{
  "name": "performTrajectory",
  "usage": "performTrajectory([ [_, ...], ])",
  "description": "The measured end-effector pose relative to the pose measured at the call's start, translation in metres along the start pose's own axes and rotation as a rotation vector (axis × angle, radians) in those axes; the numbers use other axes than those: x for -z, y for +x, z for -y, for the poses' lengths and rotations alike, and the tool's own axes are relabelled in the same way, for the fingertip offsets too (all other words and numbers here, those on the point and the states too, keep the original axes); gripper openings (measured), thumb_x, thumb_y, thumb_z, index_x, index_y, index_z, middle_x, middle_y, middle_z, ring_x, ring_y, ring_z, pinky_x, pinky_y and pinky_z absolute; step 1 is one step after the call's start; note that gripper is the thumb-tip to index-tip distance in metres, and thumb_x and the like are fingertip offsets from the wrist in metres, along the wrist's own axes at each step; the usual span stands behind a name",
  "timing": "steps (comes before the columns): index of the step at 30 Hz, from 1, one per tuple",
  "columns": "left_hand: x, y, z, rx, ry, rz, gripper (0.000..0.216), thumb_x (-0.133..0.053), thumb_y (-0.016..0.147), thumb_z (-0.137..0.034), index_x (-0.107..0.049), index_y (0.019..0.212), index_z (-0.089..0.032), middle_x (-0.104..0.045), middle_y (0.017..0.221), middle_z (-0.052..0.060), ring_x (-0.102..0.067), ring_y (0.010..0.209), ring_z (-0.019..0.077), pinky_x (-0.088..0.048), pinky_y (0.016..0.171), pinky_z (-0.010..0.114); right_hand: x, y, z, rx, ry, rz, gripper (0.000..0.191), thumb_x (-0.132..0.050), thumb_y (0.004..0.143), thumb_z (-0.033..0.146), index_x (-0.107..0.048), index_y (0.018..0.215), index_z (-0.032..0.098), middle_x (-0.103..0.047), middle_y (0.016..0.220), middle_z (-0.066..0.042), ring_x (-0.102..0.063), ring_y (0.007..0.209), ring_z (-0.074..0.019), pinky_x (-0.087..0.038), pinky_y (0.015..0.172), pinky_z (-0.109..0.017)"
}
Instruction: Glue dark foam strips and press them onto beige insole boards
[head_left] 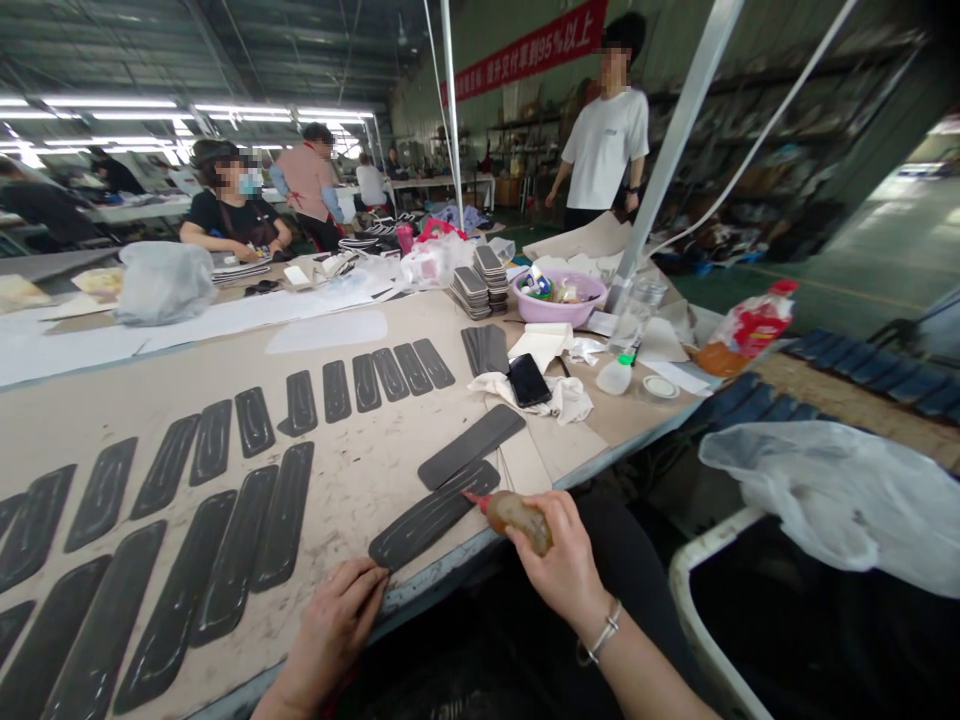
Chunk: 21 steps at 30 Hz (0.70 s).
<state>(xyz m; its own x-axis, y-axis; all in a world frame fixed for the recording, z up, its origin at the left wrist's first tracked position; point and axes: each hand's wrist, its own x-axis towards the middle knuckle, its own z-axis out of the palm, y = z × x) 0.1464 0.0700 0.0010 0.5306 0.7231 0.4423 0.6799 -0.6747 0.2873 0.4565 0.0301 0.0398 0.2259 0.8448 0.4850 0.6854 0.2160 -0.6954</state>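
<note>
Holds a squeeze bottle [516,515] in the right hand [559,550], fingers wrapped around it, red nozzle [476,499] aimed at the worked strip [427,522], touching or just above it toward its right end. Touches the opposite, near-left end of the worked strip with the left hand [341,605], fingers [369,580] drawn in close together; cannot tell whether pinching or only steadying.

Done, judging by the wet shine: many glossy strips [283,515], laid out in rows to the left of the worked strip. Partly done, perhaps nearly: the worked strip itself, with shiny lines along its face. Seemingly left: a dull bare strip [472,445] just beyond the worked strip, and fanned strips [485,350] farther beyond. Cannot tell whether to count the stacks [470,290] behind those as finished or untouched.

Runs out of table [352,480] just on the near side of the worked strip. Offers open room to the left of it, before the nearest glossy strips. Gets tighter beyond and right of it, with a phone [529,380] on a crumpled cloth [574,397].
</note>
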Motion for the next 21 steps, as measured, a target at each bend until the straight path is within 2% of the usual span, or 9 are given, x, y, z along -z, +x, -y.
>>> performTrajectory([
  [7,-0.001,-0.003,0.003,0.009,-0.013,0.04,0.016,-0.051,0.085,-0.022,-0.065,0.092,-0.019,-0.062,0.092,0.007,-0.06,0.084,0.0163,-0.052,0.076,0.028,0.009,0.015,-0.016,-0.008,-0.075,-0.138,0.027,-0.061,0.076,0.022,-0.051,0.101,0.021,-0.051,0.094,-0.007,-0.051,0.09,-0.0232,-0.047,0.082,-0.043],
  [14,0.001,-0.003,0.008,0.005,-0.024,0.054,0.018,-0.052,0.085,-0.026,-0.067,0.094,-0.02,-0.064,0.092,0.006,-0.062,0.084,0.0152,-0.053,0.076,0.025,0.009,0.02,-0.02,-0.037,-0.158,-0.098,0.024,-0.059,0.077,0.025,-0.051,0.099,0.022,-0.052,0.09,-0.006,-0.052,0.087,-0.0233,-0.048,0.079,-0.041],
  [21,0.007,0.005,0.008,0.017,-0.011,0.177,0.02,-0.048,0.087,-0.025,-0.067,0.092,-0.02,-0.065,0.091,0.006,-0.063,0.082,0.0139,-0.053,0.076,0.024,0.024,0.012,-0.017,-0.06,-0.178,-0.1,0.024,-0.059,0.076,0.028,-0.052,0.098,0.023,-0.053,0.092,-0.007,-0.053,0.089,-0.0246,-0.048,0.08,-0.043],
])
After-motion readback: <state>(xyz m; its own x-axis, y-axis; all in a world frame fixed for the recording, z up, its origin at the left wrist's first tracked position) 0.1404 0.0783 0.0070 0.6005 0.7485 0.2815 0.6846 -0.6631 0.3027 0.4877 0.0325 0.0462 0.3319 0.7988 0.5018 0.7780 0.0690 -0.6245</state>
